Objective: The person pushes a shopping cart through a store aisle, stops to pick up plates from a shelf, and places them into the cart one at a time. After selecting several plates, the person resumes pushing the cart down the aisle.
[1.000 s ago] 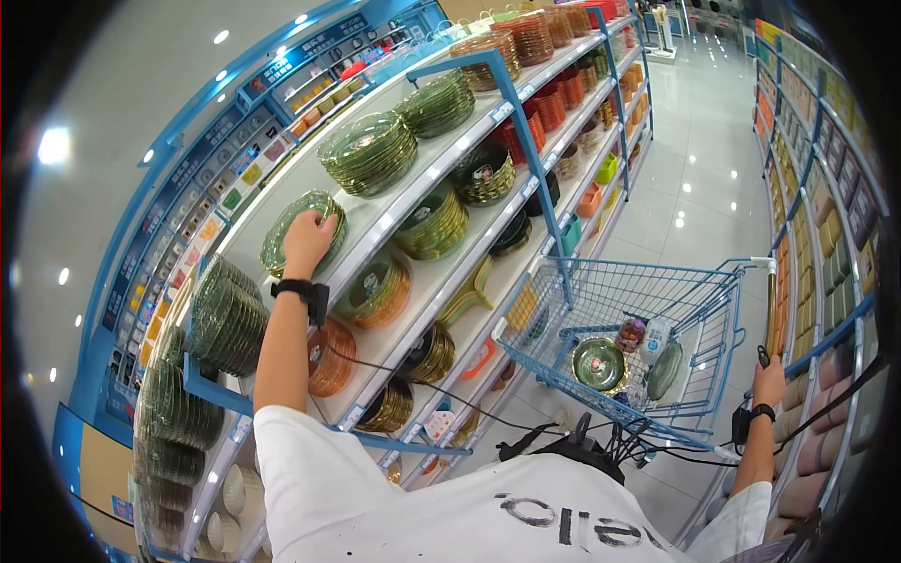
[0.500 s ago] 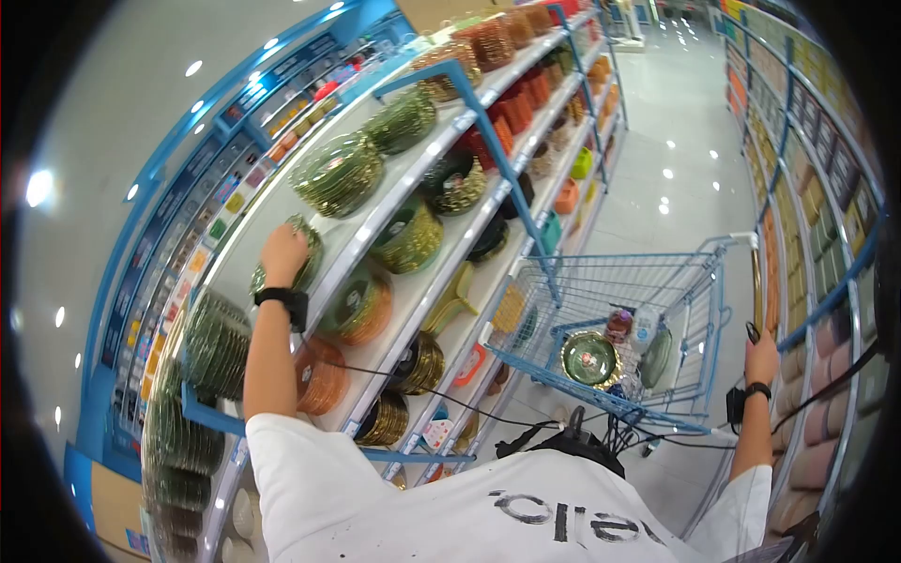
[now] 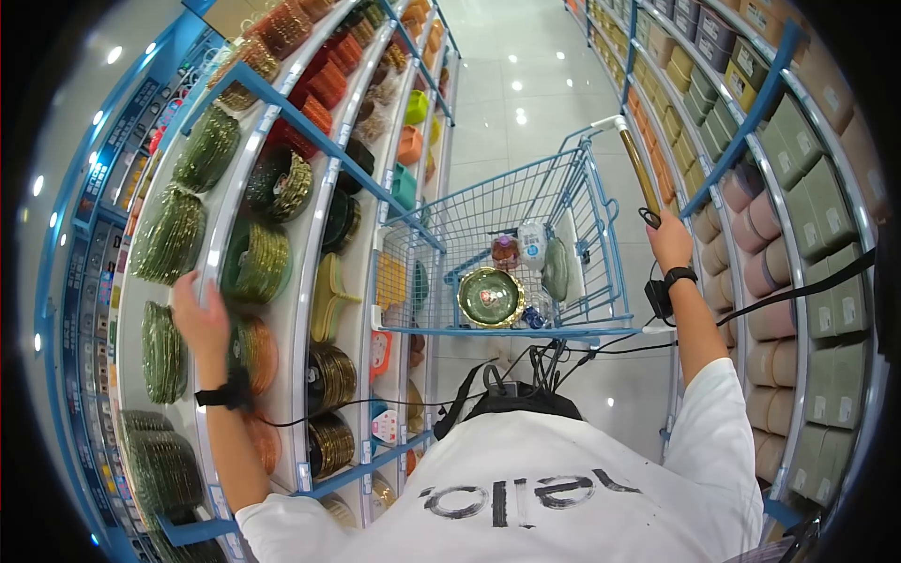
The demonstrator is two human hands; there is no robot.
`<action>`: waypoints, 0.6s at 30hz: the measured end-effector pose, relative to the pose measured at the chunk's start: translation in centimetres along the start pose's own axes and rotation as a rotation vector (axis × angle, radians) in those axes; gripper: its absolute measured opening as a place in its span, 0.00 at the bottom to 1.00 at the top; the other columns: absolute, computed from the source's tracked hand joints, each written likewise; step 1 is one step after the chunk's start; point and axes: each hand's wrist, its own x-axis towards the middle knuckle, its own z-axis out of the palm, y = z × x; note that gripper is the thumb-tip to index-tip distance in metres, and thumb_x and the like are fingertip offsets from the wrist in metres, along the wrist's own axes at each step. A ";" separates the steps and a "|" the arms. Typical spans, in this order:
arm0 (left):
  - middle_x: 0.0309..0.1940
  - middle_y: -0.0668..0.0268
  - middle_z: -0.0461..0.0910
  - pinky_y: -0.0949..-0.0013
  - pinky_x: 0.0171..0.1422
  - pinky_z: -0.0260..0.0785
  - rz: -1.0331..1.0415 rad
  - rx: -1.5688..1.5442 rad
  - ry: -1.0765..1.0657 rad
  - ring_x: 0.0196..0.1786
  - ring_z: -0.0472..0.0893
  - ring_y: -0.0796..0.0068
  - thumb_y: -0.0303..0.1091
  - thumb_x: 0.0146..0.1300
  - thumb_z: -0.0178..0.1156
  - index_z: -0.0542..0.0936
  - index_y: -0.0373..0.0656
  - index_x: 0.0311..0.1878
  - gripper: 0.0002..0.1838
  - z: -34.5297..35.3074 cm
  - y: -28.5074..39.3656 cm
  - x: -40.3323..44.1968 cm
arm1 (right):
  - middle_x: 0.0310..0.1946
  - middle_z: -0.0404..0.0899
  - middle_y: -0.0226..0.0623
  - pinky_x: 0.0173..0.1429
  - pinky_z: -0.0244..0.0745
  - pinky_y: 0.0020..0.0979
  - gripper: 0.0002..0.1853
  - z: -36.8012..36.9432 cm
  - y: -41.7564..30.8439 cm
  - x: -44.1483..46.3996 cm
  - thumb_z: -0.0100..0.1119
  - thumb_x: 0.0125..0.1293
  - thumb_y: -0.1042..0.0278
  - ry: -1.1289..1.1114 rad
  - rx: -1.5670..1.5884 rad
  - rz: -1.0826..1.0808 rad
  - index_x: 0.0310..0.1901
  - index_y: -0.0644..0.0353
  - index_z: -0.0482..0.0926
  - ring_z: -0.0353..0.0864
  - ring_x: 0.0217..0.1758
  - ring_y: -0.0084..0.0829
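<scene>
My left hand [image 3: 200, 317] is at the shelf on the left with its fingers stretched out and apart. It holds nothing. Beside it stand a stack of green plates with gold edges [image 3: 163, 353] and another green, gold-edged stack [image 3: 171, 236]. On the tier just below are green bowls with gold rims [image 3: 258, 263]. My right hand [image 3: 670, 242] is closed around the shopping cart's handle [image 3: 640, 169]. Inside the cart [image 3: 507, 330] lie a green gold-rimmed bowl [image 3: 490, 296], a clear bottle [image 3: 532, 246], a purple-capped container [image 3: 505, 251] and a green dish [image 3: 555, 269].
Several tiers of coloured tableware line the left shelf, with orange bowls [image 3: 325, 84] farther along. Stacked green boxes [image 3: 815, 220] and pink canisters [image 3: 767, 225] fill the right shelf. Black cables [image 3: 601, 352] cross in front of my body. Pale floor tiles [image 3: 516, 66] run ahead.
The view has swung, so the shelf and cart sit farther left. My left hand has come off the green stack it was touching, and its fingers have opened. My right hand stays on the handle.
</scene>
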 end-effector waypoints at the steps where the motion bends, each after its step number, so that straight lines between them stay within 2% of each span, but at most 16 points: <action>1: 0.44 0.50 0.78 0.56 0.55 0.68 0.012 -0.087 -0.009 0.48 0.77 0.48 0.31 0.64 0.58 0.76 0.35 0.48 0.12 2.2 1.9 -0.3 | 0.34 0.83 0.45 0.41 0.77 0.46 0.13 -0.1 -0.1 0.0 0.67 0.57 0.58 0.002 -0.010 0.003 0.37 0.56 0.78 0.83 0.39 0.49; 2: 0.44 0.50 0.78 0.57 0.54 0.68 -0.023 -0.202 -0.132 0.48 0.77 0.48 0.30 0.63 0.59 0.77 0.35 0.47 0.12 4.1 4.1 -0.1 | 0.34 0.83 0.45 0.41 0.77 0.46 0.13 -0.2 -0.2 0.0 0.67 0.57 0.58 -0.001 -0.022 0.008 0.37 0.56 0.78 0.83 0.39 0.49; 4: 0.42 0.50 0.78 0.57 0.53 0.69 -0.001 -0.356 -0.186 0.46 0.77 0.48 0.30 0.61 0.60 0.77 0.34 0.45 0.11 9.9 7.1 -0.7 | 0.33 0.83 0.45 0.41 0.77 0.47 0.13 -0.1 -0.2 0.0 0.66 0.58 0.56 0.005 -0.010 0.007 0.37 0.56 0.78 0.83 0.38 0.50; 7: 0.40 0.51 0.80 0.59 0.52 0.71 -0.077 -0.674 -0.374 0.45 0.79 0.52 0.33 0.62 0.61 0.78 0.35 0.46 0.13 20.5 12.3 -3.2 | 0.33 0.82 0.45 0.40 0.76 0.48 0.15 -0.4 -1.0 0.2 0.64 0.61 0.53 -0.005 -0.062 0.066 0.36 0.56 0.77 0.82 0.39 0.51; 8: 0.38 0.53 0.81 0.60 0.49 0.72 -0.051 -0.719 -0.502 0.44 0.81 0.55 0.34 0.63 0.61 0.78 0.36 0.46 0.13 22.2 15.3 -3.4 | 0.33 0.82 0.45 0.40 0.76 0.48 0.15 -0.4 -1.0 0.0 0.63 0.61 0.52 -0.013 -0.088 0.069 0.35 0.56 0.77 0.82 0.38 0.51; 9: 0.37 0.54 0.81 0.60 0.45 0.73 -0.137 -0.810 -0.650 0.42 0.81 0.55 0.35 0.63 0.61 0.78 0.36 0.45 0.13 25.0 18.6 -4.6 | 0.32 0.82 0.44 0.39 0.75 0.48 0.16 -0.1 -0.9 0.1 0.63 0.62 0.52 0.012 -0.104 0.058 0.33 0.57 0.75 0.81 0.37 0.51; 10: 0.38 0.53 0.81 0.60 0.44 0.73 -0.150 -0.931 -0.698 0.41 0.81 0.54 0.36 0.62 0.61 0.78 0.37 0.45 0.14 28.6 21.3 -6.1 | 0.32 0.82 0.44 0.39 0.75 0.48 0.16 -0.1 -1.0 0.1 0.63 0.62 0.52 0.011 -0.126 0.080 0.33 0.57 0.75 0.81 0.37 0.51; 11: 0.39 0.52 0.81 0.59 0.46 0.74 -0.223 -1.022 -0.842 0.43 0.82 0.51 0.38 0.61 0.62 0.76 0.37 0.48 0.17 32.2 24.5 -7.9 | 0.31 0.81 0.44 0.38 0.74 0.48 0.16 -0.3 -1.2 0.1 0.63 0.62 0.52 0.014 -0.077 0.069 0.32 0.57 0.74 0.81 0.37 0.51; 12: 0.45 0.49 0.80 0.56 0.51 0.73 -0.186 -0.990 -0.950 0.48 0.81 0.49 0.40 0.60 0.64 0.74 0.38 0.53 0.22 34.7 27.8 -9.7 | 0.30 0.81 0.43 0.38 0.74 0.49 0.16 -0.3 -1.4 0.2 0.63 0.62 0.53 0.016 -0.030 0.059 0.31 0.57 0.74 0.80 0.36 0.52; 15: 0.56 0.42 0.73 0.53 0.62 0.68 -0.054 -1.110 -1.056 0.59 0.74 0.43 0.43 0.57 0.65 0.68 0.34 0.61 0.34 43.6 37.2 -17.7 | 0.30 0.80 0.44 0.36 0.73 0.47 0.16 0.1 -1.5 0.5 0.64 0.61 0.55 0.030 -0.050 0.082 0.30 0.57 0.72 0.78 0.35 0.53; 16: 0.58 0.39 0.70 0.53 0.65 0.66 -0.034 -1.102 -1.061 0.61 0.71 0.42 0.44 0.56 0.66 0.66 0.33 0.63 0.37 45.0 40.0 -19.6 | 0.29 0.79 0.45 0.36 0.72 0.47 0.16 0.3 -1.5 0.5 0.64 0.61 0.55 0.019 -0.050 0.097 0.30 0.58 0.71 0.78 0.35 0.53; 17: 0.60 0.38 0.69 0.52 0.68 0.63 -0.077 -1.056 -1.166 0.64 0.69 0.40 0.46 0.57 0.65 0.63 0.31 0.66 0.39 45.4 42.4 -20.7 | 0.28 0.77 0.45 0.34 0.71 0.46 0.16 0.4 -1.5 0.5 0.65 0.60 0.56 0.048 -0.041 0.081 0.30 0.59 0.70 0.76 0.34 0.54; 18: 0.61 0.39 0.67 0.51 0.68 0.62 -0.082 -1.116 -1.160 0.64 0.68 0.40 0.46 0.58 0.63 0.62 0.32 0.67 0.39 46.2 44.4 -21.7 | 0.28 0.77 0.45 0.34 0.71 0.46 0.16 0.6 -1.5 1.0 0.65 0.60 0.56 0.030 -0.078 0.093 0.30 0.59 0.70 0.76 0.34 0.54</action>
